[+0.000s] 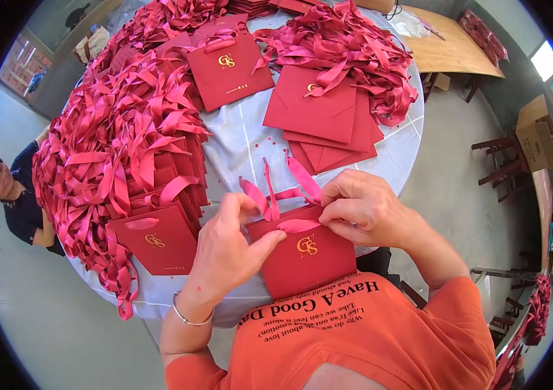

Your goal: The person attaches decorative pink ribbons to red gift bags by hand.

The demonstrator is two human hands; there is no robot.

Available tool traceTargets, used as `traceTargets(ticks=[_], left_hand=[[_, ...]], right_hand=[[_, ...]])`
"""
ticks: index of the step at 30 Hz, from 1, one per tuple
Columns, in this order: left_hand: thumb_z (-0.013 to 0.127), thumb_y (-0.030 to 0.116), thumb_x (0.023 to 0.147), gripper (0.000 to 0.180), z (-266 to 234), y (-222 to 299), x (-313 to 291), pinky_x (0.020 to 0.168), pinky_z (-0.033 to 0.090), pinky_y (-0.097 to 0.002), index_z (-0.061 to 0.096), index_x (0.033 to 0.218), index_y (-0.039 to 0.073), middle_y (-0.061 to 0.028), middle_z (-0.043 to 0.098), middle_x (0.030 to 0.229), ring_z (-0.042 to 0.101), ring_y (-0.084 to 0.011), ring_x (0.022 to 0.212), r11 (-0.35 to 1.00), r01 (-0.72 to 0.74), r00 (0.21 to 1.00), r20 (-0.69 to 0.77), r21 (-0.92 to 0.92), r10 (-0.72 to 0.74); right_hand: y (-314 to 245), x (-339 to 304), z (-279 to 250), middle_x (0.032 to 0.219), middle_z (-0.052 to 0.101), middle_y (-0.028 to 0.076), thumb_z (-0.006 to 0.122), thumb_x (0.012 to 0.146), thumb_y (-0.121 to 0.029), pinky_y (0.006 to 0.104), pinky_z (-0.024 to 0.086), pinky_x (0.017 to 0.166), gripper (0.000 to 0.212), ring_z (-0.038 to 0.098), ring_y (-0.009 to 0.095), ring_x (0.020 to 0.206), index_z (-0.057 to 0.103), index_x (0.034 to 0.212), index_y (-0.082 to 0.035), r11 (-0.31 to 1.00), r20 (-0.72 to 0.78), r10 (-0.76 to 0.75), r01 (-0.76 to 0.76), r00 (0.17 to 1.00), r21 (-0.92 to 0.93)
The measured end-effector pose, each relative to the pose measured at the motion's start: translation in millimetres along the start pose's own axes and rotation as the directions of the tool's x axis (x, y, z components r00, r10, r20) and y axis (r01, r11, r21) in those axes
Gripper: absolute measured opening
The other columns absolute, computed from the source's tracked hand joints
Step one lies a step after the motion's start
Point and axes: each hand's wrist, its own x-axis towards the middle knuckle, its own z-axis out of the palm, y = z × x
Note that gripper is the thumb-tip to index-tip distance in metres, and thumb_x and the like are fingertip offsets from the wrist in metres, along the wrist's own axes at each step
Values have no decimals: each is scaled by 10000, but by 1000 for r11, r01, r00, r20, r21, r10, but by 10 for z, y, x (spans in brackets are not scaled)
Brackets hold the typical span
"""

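As hands (367, 209) touch ribbon (298, 225), right pinching, left unclear, the red bag (315, 270) points top-forward; long axis uncertain.

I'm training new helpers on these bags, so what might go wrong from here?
The loose pink ribbon might twist or slip, since it curls above the red bag between the left hand and right hand.

The ribbon-covered pile of bags could tangle or slide, as some ribbons dangle over the edge of the table.
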Motion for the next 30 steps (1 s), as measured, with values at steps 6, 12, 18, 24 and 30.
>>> traceTargets(ticks=[6, 12, 18, 24, 30], left_hand=[[854, 175, 653, 380, 181, 106, 14, 886, 452, -423, 650, 952, 62, -138, 569, 1141, 569, -323, 1027, 786, -496, 823, -89, 369, 561], [810, 101, 675, 314, 337, 82, 43, 863, 451, -414, 670, 951, 44, -114, 597, 1061, 584, -304, 991, 721, -579, 792, 51, 382, 609], [799, 80, 675, 291, 341, 127, 73, 823, 457, -407, 648, 918, 27, -108, 603, 988, 589, -306, 940, 727, -576, 795, 48, 373, 605], [799, 92, 689, 250, 321, 153, 103, 798, 459, -412, 655, 885, 34, -98, 596, 950, 586, -303, 902, 699, -583, 788, 76, 413, 611], [775, 152, 750, 190, 297, 176, 141, 754, 441, -391, 630, 817, 50, -96, 589, 886, 575, -282, 833, 770, -549, 827, 75, 326, 557]], right_hand=[[30, -56, 24, 871, 627, 52, 811, 667, -25, 318, 492, 647, 185, 617, 216, 777, 694, 804, -67, 994, -61, 74, -69, 995, 86], [152, -51, -53, 911, 677, 81, 730, 761, 30, 289, 502, 663, 127, 635, 182, 790, 714, 874, -25, 901, -24, 285, -259, 958, 347], [198, 47, -119, 888, 680, 94, 715, 769, 28, 311, 510, 663, 144, 653, 209, 793, 708, 908, -9, 893, 163, 290, -328, 943, 307], [215, 132, -96, 869, 667, 154, 687, 819, -136, 407, 509, 677, 151, 644, 317, 786, 713, 903, -14, 919, 203, 288, -329, 936, 216], [186, 221, 3, 744, 672, 154, 749, 784, -241, 436, 505, 637, 229, 641, 349, 687, 718, 803, -15, 883, 203, 426, -454, 882, 119]])
